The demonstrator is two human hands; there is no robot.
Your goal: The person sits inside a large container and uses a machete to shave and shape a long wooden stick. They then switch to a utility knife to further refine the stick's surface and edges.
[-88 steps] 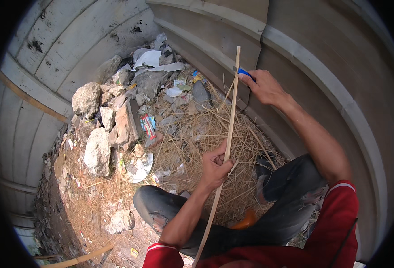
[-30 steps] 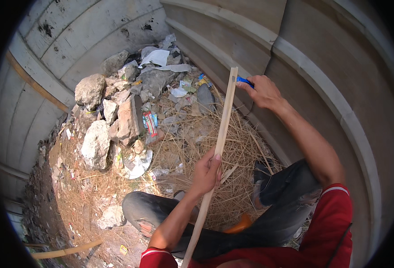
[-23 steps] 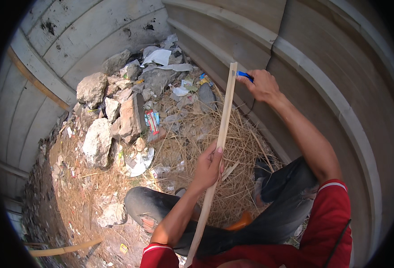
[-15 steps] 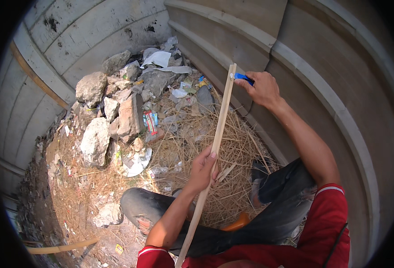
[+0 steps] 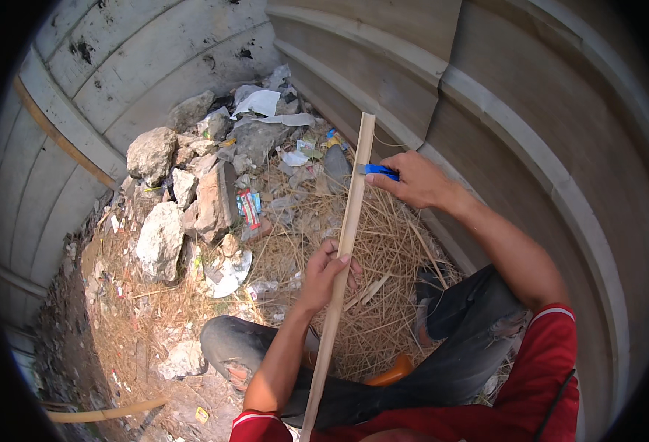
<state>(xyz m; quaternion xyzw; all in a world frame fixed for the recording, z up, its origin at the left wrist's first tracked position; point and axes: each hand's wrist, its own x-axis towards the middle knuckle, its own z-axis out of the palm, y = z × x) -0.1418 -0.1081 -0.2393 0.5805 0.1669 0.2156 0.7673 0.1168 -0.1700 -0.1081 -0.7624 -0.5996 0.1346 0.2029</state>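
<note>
A long pale strip of split bamboo slants up and away from my lap. My left hand grips it near the middle, thumb on top and fingers wrapped beneath. In my right hand is a blue-handled utility knife, its blade against the strip's right edge a little below the far end. A thin curved sliver shows beside that far end, and I cannot tell whether it is still attached. Under the strip lies a heap of straw-like shavings between my legs.
Broken rocks and litter are piled to the left and far side. Corrugated metal sheeting rises close by my right arm. A pale panelled wall stands at the back left. An orange object lies under my legs.
My right hand has drawn the knife down along the strip, away from its far end and toward me. The strip's far end has swung slightly left; my left hand still grips it.
</note>
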